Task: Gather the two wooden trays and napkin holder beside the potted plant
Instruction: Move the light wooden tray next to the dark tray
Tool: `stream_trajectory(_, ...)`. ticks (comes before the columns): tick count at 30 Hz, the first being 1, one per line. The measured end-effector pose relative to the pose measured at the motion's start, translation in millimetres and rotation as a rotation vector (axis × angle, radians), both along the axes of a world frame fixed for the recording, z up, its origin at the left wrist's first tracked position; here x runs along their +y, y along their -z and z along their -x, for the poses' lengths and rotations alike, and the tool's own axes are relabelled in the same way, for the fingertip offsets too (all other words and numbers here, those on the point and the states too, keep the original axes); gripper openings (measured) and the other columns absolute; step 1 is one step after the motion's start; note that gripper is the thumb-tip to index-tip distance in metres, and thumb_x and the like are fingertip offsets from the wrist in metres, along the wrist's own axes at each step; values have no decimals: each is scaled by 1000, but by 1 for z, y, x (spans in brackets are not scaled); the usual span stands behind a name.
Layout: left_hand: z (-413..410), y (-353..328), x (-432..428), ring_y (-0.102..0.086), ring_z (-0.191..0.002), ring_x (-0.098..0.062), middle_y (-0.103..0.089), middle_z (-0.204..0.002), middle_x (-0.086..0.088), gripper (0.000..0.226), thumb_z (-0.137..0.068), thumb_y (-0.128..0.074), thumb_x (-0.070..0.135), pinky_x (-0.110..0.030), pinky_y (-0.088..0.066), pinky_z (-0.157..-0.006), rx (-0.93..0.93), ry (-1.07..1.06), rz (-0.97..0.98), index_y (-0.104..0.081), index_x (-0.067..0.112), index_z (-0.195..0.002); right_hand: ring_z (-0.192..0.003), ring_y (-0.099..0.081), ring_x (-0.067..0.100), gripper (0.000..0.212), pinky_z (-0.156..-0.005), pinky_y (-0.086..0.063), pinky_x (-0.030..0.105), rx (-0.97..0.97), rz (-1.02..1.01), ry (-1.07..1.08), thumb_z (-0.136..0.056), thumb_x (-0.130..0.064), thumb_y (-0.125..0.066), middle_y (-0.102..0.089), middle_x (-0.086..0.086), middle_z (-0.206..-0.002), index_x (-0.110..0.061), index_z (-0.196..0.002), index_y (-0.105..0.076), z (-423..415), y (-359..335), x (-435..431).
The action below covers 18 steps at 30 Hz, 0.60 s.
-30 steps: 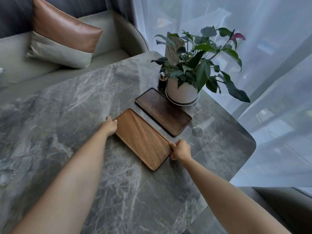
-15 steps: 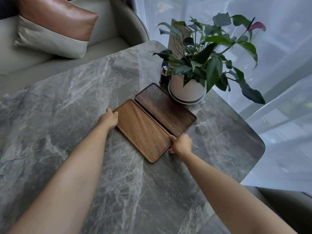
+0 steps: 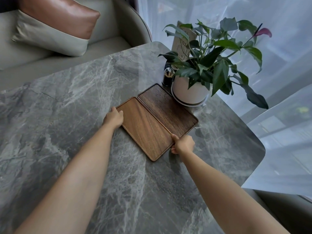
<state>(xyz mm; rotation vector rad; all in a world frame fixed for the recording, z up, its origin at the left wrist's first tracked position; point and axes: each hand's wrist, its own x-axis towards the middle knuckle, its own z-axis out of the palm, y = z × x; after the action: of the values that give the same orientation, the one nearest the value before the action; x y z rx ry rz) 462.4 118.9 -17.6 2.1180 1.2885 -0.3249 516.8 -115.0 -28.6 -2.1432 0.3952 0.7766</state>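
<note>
Lighter wooden tray [image 3: 146,128]: flat on the marble table [image 3: 70,105], left hand [image 3: 114,118] clamped on its 10 o'clock end and right hand [image 3: 183,145] on its 4 o'clock end, a two-ended grip suited to sliding it square. Long edge touches the darker wooden tray [image 3: 168,109], which sits at the 7 o'clock side of the potted plant [image 3: 190,92]. Napkin holder: not identifiable.

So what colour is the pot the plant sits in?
White, a glossy round pot on a matching saucer, seen in the head view.
</note>
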Motion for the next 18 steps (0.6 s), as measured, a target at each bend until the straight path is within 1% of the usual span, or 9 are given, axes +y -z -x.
stream_trajectory(2,2,-2,-1,-33,-138,-39,-30,-151,-26,54,-102,-28,29,-44,-30,-112,-17,1,19,-17,2,-147,-40,-55,18,40,-64,-58,35,-3,5,-2,-88,-28,-61,-56,10,-49,-2,-58,-54,2,-1,0)
stream_trajectory(4,5,-5,-2,-30,-139,-39,-26,-153,-25,56,-101,-29,30,-45,-28,-113,-31,5,30,-14,3,-148,-41,-55,20,37,-67,-60,39,-7,4,-3,-89,-28,-60,-58,12,-52,2,-68,-59,4,-4,0)
stream_trajectory(7,13,-13,-2,-28,-140,-38,-22,-154,-23,58,-101,-29,32,-46,-26,-114,-27,34,-1,-12,5,-149,-44,-57,23,40,-67,-60,44,-53,0,-13,-89,-31,-59,-63,18,-66,9,-85,-62,8,-9,-1)
stream_trajectory(9,21,-20,0,-31,-138,-38,-26,-153,-21,56,-100,-29,35,-47,-29,-112,-13,88,-61,-18,8,-148,-56,-63,29,47,-70,-58,45,-142,33,-64,-89,-36,-57,-66,22,-76,11,-85,-63,12,-17,1)
stream_trajectory(10,27,-25,1,-33,-137,-38,-28,-152,-20,54,-100,-28,36,-48,-30,-110,1,131,-95,-21,9,-147,-67,-65,31,49,-71,-56,43,-190,62,-116,-90,-38,-55,-67,23,-81,10,-84,-63,14,-22,2)
stream_trajectory(12,40,-36,6,-32,-137,-37,-29,-152,-17,53,-100,-28,37,-48,-30,-110,27,213,-154,-23,13,-147,-84,-62,33,48,-70,-48,37,-267,103,-243,-91,-39,-52,-65,21,-90,8,-87,-58,19,-36,8)
stream_trajectory(14,55,-48,11,-31,-138,-35,-30,-152,-16,52,-100,-29,35,-47,-29,-110,34,266,-213,-24,14,-147,-96,-57,36,40,-72,-40,34,-323,97,-357,-92,-34,-51,-61,23,-100,5,-99,-53,28,-53,20)
stream_trajectory(16,75,-63,19,-28,-141,-31,-27,-155,-13,53,-100,-31,34,-45,-27,-113,44,284,-266,-22,14,-148,-107,-54,41,44,-77,-41,37,-366,69,-469,-93,-31,-52,-59,28,-112,7,-111,-46,40,-69,36)
stream_trajectory(18,98,-77,30,-22,-145,-27,-20,-159,-9,56,-100,-32,36,-43,-24,-116,45,275,-313,-19,14,-150,-112,-51,43,49,-78,-40,37,-400,41,-567,-92,-31,-52,-55,31,-120,9,-117,-39,54,-82,55)
